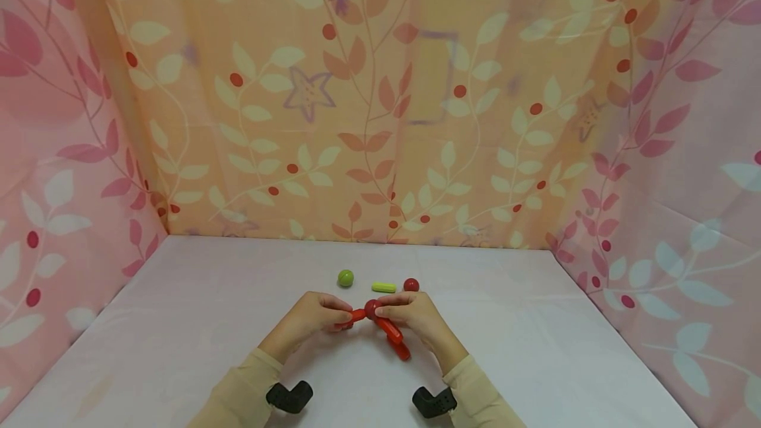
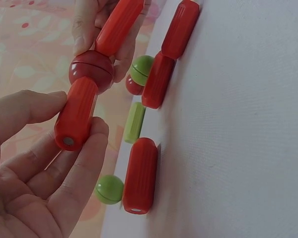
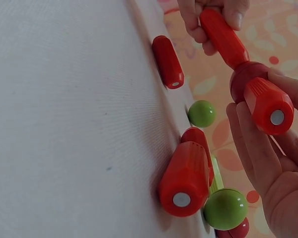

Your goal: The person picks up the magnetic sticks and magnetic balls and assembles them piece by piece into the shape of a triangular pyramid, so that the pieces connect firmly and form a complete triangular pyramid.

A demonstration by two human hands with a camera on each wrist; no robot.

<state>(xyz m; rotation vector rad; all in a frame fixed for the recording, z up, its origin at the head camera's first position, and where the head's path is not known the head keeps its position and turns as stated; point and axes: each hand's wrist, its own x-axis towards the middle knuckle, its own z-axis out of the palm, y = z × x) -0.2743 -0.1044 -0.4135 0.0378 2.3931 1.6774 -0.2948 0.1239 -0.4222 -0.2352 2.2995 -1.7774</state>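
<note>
A dark red ball [image 2: 92,70] joins two red rods end-on, all raised over the table. My left hand [image 1: 321,314] pinches one red rod [image 2: 75,113] between thumb and fingers; a silvery disc shows at its free end. The right hand [image 1: 416,314] holds the ball, its thumb on one side and fingers on the other. From that ball the second red rod [image 3: 269,106] sticks out over the right palm, its end disc facing the right wrist camera.
On the white table lie several more red rods [image 2: 140,176], two of them end to end. Farther back are a green ball [image 1: 345,278], a light green rod [image 1: 383,287] and another red ball [image 1: 411,285]. A second green ball [image 3: 226,209] sits by the paired rods. Patterned curtains [image 1: 380,98] surround the table.
</note>
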